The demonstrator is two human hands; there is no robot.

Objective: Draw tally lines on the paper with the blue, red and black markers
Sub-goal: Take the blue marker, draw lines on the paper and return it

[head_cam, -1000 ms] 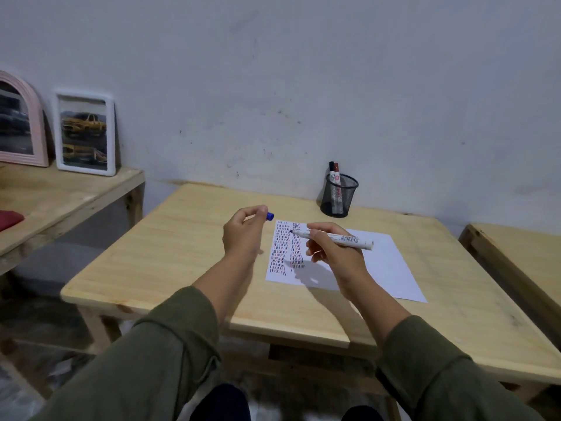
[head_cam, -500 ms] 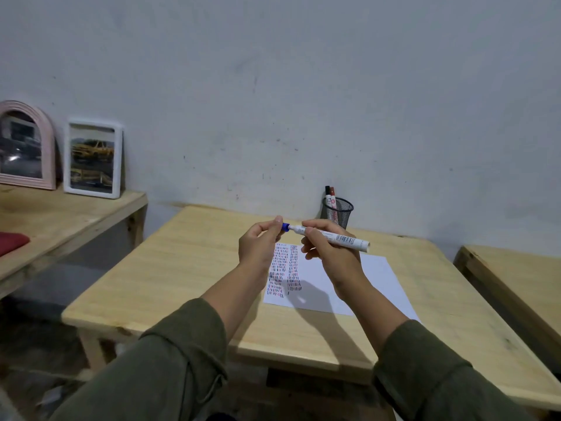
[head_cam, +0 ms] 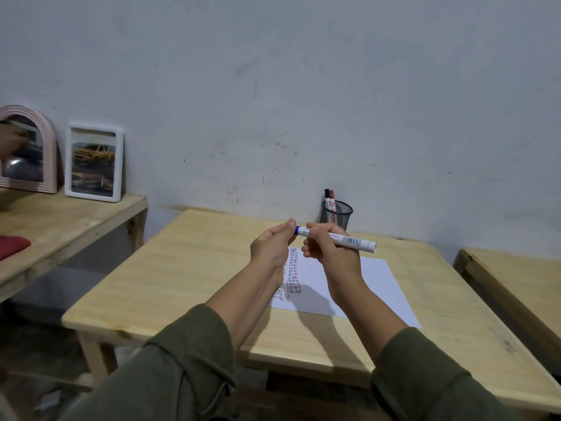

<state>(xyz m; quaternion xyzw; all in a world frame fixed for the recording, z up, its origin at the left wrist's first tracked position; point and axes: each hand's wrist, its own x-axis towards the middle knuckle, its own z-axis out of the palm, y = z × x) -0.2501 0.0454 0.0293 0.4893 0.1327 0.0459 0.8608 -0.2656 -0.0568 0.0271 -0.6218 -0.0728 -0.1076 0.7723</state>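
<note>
My right hand (head_cam: 331,250) grips the white barrel of the blue marker (head_cam: 349,240), held level above the table. My left hand (head_cam: 271,246) pinches the blue cap (head_cam: 298,230) at the marker's left end; the cap sits on the tip. Below the hands lies the white paper (head_cam: 376,284), with columns of red, blue and black tally lines near its left edge, partly hidden by my left wrist. The red marker (head_cam: 332,202) and the black marker (head_cam: 327,194) stand in a black mesh cup (head_cam: 341,214) at the back of the table.
The wooden table (head_cam: 188,275) stands against a grey wall. A second table edge (head_cam: 516,287) is at the right. On a wooden bench (head_cam: 60,226) at the left lean a white picture frame (head_cam: 94,161) and a pink arched mirror (head_cam: 28,150); a red cloth (head_cam: 12,246) lies there.
My left hand brought the blue cap from apart to the marker tip and onto it. Both hands rose above the paper, and the view tilted upward.
</note>
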